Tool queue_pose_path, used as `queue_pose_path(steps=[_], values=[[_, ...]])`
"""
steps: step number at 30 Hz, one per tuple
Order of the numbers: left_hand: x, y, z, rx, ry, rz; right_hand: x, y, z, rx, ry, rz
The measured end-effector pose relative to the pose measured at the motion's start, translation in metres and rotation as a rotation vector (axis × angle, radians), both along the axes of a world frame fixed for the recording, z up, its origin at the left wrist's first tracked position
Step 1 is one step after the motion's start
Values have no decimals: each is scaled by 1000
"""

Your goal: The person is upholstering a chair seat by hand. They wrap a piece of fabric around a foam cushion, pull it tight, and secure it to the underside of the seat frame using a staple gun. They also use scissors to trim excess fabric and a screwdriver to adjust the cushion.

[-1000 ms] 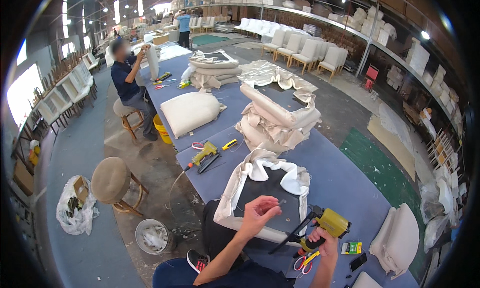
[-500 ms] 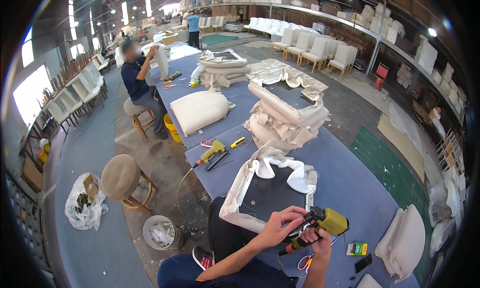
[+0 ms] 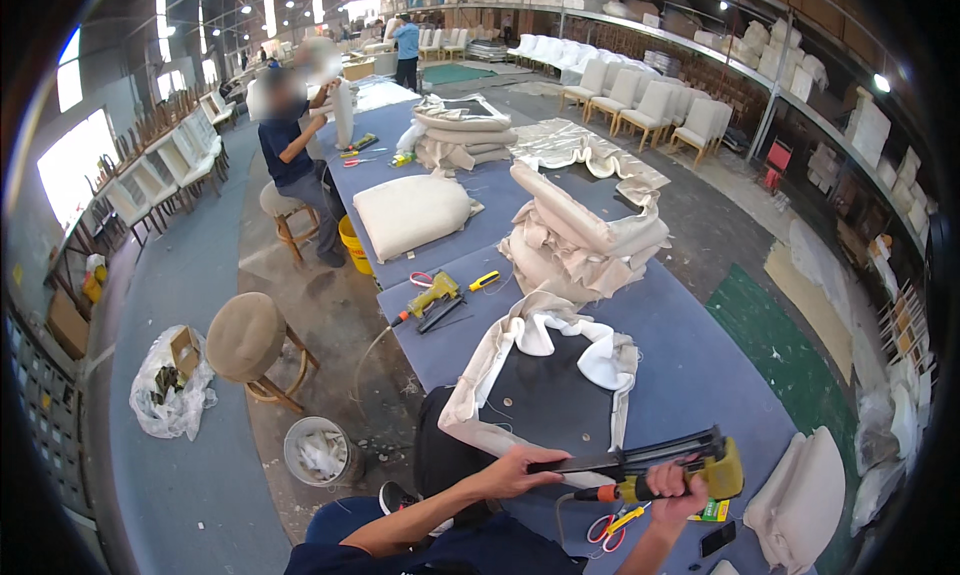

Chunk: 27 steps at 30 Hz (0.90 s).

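Right hand: my right hand [image 3: 672,490] is wrapped around the handle of a yellow gun [image 3: 728,473], with the fingers closed.
Left hand: my left hand [image 3: 508,475] is closed on the end of a dark bar [image 3: 665,452], which runs along the gun; the exact finger contact I cannot tell.
Gun: it is in the air over the near part of the blue surface [image 3: 690,375], to the right in front of me, and its orange fitting [image 3: 605,493] points to the left.
Panel: a black panel [image 3: 555,385] with cream cloth and white padding around its border lies on the surface, just beyond my hands.
Beside the gun: a small green box [image 3: 712,512], a phone [image 3: 717,538], scissors [image 3: 603,534] and a yellow knife [image 3: 627,520].
Right end: cream cushions [image 3: 800,495] rest here.
Farther along: a second gun [image 3: 435,290] lies near a yellow cutter [image 3: 485,280]; a pile of covers [image 3: 590,245] is behind the panel.
Floor: a stool [image 3: 247,337] and a bucket [image 3: 318,453] with white scraps stand at left.
Co-worker: a seated person [image 3: 295,160] is at the far left side of the surface.
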<state>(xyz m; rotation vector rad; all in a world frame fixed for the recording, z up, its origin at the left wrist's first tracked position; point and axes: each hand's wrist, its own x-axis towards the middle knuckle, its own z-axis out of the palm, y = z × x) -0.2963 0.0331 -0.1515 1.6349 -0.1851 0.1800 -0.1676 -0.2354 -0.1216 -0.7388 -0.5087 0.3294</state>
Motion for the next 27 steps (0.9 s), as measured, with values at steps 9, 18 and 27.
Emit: queue_pose_path(steps=[9,18,27], values=[[-2,10,-30,103,-25,162,-36,18,-73,-613,128,152],[-29,158,-149,50,476,594,-81,10,-91,-866,271,-43],[23,195,-128,-58,775,362,-99,15,-86,-1046,242,36]])
